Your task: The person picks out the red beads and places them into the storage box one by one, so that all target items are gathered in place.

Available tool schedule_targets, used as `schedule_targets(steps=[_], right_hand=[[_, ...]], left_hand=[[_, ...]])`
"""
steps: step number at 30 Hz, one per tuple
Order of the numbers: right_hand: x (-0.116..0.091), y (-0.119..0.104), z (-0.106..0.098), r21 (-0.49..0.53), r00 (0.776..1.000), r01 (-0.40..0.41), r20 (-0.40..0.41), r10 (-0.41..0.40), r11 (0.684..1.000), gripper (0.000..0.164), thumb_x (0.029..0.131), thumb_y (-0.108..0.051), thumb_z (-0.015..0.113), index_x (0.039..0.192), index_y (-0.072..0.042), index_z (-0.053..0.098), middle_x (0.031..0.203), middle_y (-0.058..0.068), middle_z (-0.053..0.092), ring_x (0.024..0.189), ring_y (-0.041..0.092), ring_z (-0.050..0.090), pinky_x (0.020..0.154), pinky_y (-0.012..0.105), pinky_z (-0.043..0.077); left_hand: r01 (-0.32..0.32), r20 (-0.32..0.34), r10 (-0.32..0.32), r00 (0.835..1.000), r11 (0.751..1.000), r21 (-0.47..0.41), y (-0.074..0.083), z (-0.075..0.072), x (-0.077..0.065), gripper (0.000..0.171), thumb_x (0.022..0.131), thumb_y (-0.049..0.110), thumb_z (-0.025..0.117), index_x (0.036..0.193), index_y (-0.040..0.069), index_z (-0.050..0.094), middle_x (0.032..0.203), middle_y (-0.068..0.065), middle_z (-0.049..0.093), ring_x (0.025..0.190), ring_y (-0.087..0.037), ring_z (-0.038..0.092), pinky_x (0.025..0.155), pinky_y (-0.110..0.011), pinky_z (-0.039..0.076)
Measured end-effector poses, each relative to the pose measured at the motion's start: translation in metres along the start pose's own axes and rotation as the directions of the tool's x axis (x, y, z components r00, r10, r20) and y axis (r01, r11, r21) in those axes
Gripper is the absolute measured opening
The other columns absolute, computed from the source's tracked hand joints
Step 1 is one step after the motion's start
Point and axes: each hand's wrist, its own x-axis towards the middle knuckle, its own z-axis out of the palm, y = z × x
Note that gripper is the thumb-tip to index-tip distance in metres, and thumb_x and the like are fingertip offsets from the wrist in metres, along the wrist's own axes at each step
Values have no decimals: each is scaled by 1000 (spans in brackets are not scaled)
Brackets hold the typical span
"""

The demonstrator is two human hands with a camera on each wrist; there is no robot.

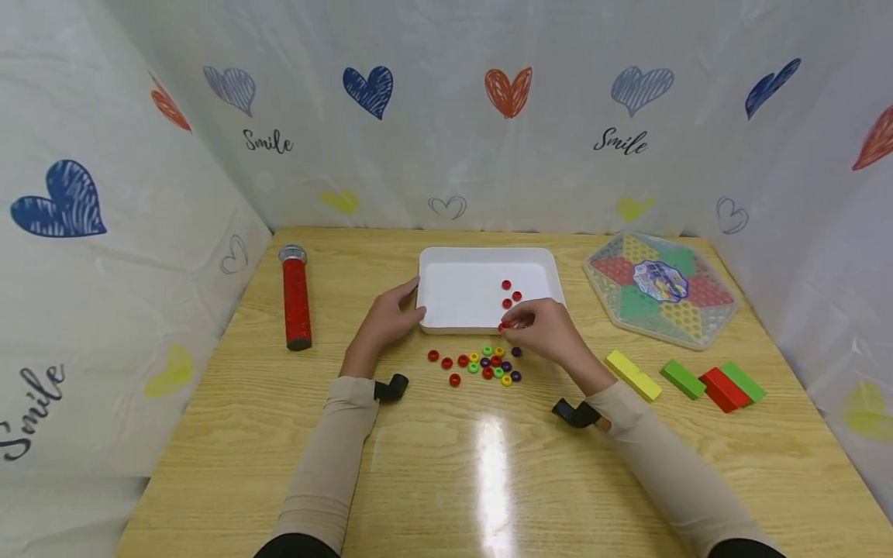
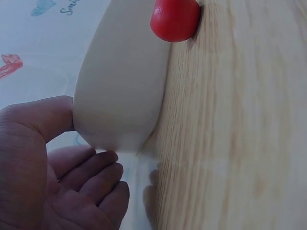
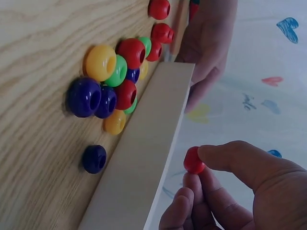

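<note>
A white tray (image 1: 446, 291) lies on the table with several red beads (image 1: 506, 285) inside it. At its left end is my left hand (image 1: 387, 314), the thumb touching the near corner and the loosely bent fingers beside the end wall. Just above the tray's near rim, my right hand (image 1: 544, 329) pinches a red bead (image 3: 194, 160) between thumb and fingertips. In front of the tray lie loose beads in red, yellow, green and purple, among them a yellow bead (image 3: 100, 63) and a purple bead (image 3: 94, 159).
To the left stands a red cylinder with a silver end (image 1: 296, 302). A hexagonal game board (image 1: 659, 287) is at the right. Nearer lie yellow blocks (image 1: 632, 375), a green block (image 1: 684, 379), a red block (image 1: 725, 390) and another green block (image 1: 743, 383). A patterned curtain (image 1: 446, 116) borders the table.
</note>
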Motion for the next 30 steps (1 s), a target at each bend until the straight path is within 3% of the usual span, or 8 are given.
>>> schedule_targets(steps=[14, 22, 30], right_hand=[[42, -2, -3, 1, 1000, 8, -22, -8, 1000, 17, 85, -16, 78, 100, -7, 79, 92, 9, 76, 82, 20, 68, 69, 28, 53], [70, 4, -1, -10, 998, -66, -21, 65, 998, 21, 86, -20, 79, 102, -7, 79, 94, 10, 77, 77, 18, 68, 63, 25, 50], [84, 2, 5, 18, 995, -103, 5, 103, 994, 21, 87, -20, 77, 103, -7, 78, 95, 11, 76, 74, 29, 70, 59, 26, 52]], left_hand=[[-3, -6, 3, 1000, 1000, 21, 2, 1, -1, 68, 96, 21, 66, 157, 11, 37, 161, -11, 39, 151, -29, 35, 124, -43, 32], [-10, -6, 10, 1000, 1000, 8, 2, 2, 0, 67, 96, 20, 67, 156, 10, 38, 161, -12, 40, 151, -28, 34, 125, -42, 31], [-3, -5, 3, 1000, 1000, 8, 1, 0, -1, 68, 96, 20, 66, 157, 11, 37, 161, -12, 40, 152, -28, 34, 125, -42, 31]])
